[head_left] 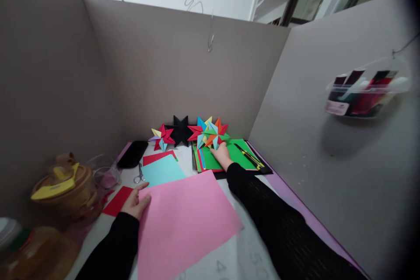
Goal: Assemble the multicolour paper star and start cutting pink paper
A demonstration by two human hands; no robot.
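Bench [243, 267]: grey partition [183, 65] behind; scissors [140, 175]; paper stars [181, 131] crowd green sheets [238, 153].
Pink sheet [187, 218]: plain, broad, front centre.
Left hand [134, 203]: half-curled, gripping its edge.
Right hand [223, 156]: at stars; grip unclear.

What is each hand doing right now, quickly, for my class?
Left hand: holding the pink sheet by its left edge.
Right hand: at the rightmost star; grip cannot be told.

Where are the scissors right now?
In the head view, the scissors lie left of center, beside the light blue paper's left edge, just beyond the left hand.
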